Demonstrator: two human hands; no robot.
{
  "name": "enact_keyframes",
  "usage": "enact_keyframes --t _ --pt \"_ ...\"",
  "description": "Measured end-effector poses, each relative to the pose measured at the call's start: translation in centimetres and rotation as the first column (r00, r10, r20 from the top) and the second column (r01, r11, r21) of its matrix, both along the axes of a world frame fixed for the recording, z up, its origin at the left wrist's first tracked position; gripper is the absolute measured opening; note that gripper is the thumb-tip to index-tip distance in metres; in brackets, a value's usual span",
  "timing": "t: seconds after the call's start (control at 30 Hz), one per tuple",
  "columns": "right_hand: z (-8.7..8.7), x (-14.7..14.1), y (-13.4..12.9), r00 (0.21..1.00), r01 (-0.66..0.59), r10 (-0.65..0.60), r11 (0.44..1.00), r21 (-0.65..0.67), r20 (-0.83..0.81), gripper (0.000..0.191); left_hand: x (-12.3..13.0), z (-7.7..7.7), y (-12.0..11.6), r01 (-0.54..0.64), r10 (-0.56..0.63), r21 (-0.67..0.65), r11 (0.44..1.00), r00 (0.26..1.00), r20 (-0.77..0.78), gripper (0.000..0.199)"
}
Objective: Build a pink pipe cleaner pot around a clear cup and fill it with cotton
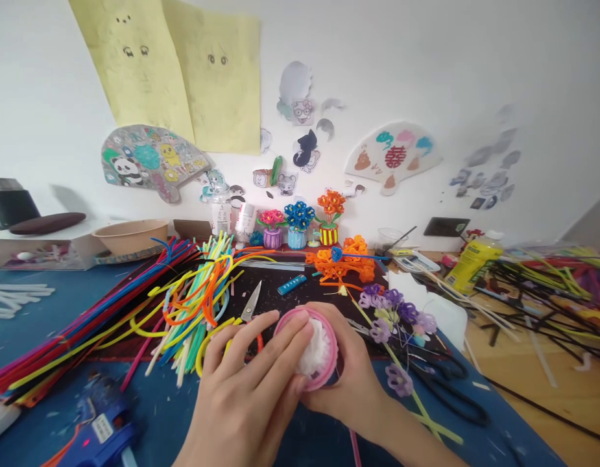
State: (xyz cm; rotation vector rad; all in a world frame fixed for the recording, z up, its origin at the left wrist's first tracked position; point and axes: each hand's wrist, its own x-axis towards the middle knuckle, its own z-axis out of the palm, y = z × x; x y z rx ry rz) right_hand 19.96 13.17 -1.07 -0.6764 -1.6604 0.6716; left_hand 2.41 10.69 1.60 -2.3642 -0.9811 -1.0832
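A small round pink pot (331,363), packed with white fluffy stuffing (318,349), is tipped so its top faces me. My right hand (351,363) wraps around the pot's right side and underside. Across the left part of its rim lies my left hand (253,376), its fingertips over the stuffing and its thumb against the near side. Just behind my left hand, scissors (252,302) with yellow-orange handles lie partly hidden. Purple pipe-cleaner flowers (399,379) on thin stems are to the right of my right hand.
Bundled pipe cleaners (109,301) spread across the left. A blue glue gun (102,431) lies front left, its red light lit. Finished flower pots (297,237) line the wall beside orange pipe-cleaner flowers (346,263). A yellow bottle (475,263) and more pipe cleaners (562,292) occupy the right.
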Motion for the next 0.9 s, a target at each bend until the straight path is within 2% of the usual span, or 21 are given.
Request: enact_keyframes --t 0.2,0.27,0.4,0.57,0.67,0.8,0.9 --pt "-0.3 -0.2 -0.1 0.999 -0.026 0.024 0.997 -0.076 -0.028 0.063 0.6 0.0 0.3 0.002 -0.009 0.085 0.996 0.997 0.076 0.031" --pt "-0.4 -0.2 -0.1 1.0 -0.014 0.012 0.996 -0.09 -0.018 0.061 0.5 0.1 0.5 0.006 -0.009 0.086 0.996 0.999 0.033 0.031" --pt "-0.4 -0.3 0.1 0.999 -0.029 0.025 0.991 -0.134 -0.033 0.06 -0.1 0.0 0.6 -0.005 0.006 0.011 1.0 0.997 -0.081 0.045" --pt "-0.9 -0.3 0.3 0.993 -0.087 0.067 0.974 -0.211 -0.101 0.061 -0.2 -0.3 0.3 0.016 -0.027 -0.116 0.993 0.996 -0.088 0.053" --pt "-1.3 -0.4 0.4 0.974 -0.165 0.096 0.922 -0.35 -0.207 0.059 -0.5 -0.3 0.4 0.026 -0.026 -0.187 0.982 1.0 0.0 0.053" --pt "-1.3 -0.7 0.5 0.926 -0.296 0.105 0.797 -0.527 -0.363 0.051 -1.4 -0.5 1.0 -0.027 0.067 -0.254 0.967 0.987 0.149 0.056" --pt "-1.2 -0.7 0.4 0.876 -0.417 0.155 0.718 -0.558 -0.456 0.056 -1.8 -0.7 1.3 -0.005 0.049 -0.278 0.961 0.987 0.154 0.063"
